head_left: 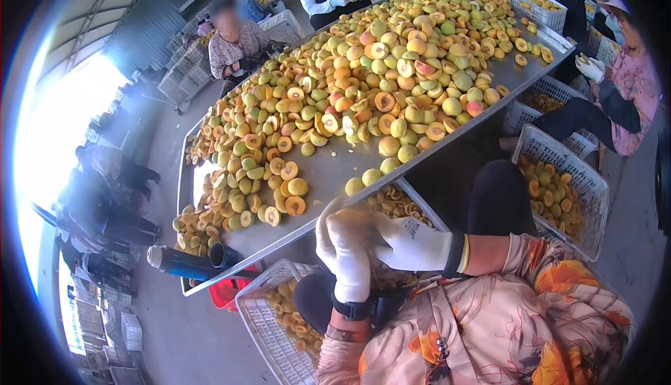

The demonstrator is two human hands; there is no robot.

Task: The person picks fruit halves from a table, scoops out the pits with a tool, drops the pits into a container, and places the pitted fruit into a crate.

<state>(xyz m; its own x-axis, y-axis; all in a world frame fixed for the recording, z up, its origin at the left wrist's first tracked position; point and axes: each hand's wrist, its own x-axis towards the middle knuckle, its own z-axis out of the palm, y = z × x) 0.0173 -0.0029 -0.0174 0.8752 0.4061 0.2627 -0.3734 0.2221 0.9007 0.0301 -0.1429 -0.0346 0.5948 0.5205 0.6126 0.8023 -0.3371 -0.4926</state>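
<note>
Both my hands are in white knit gloves and meet over the near edge of the metal table. My left hand (347, 255) is closed around a blurred orange-brown peach half (358, 221). My right hand (414, 245) comes in from the right and presses against it with curled fingers; whatever these fingers grip is hidden and smeared by motion. Just beyond my hands lie a few green-yellow peach pieces (371, 176) along the table rim. A large heap of halved peaches (363, 98), some with pits showing, covers much of the metal table (335, 169).
Crates of peach halves stand on both sides of me, a left crate (255, 318) and a right crate (594, 196). Below my hands is a crate of brown scraps (395, 207). A blue flask (178, 262) lies at the table corner. Other people sit around the table.
</note>
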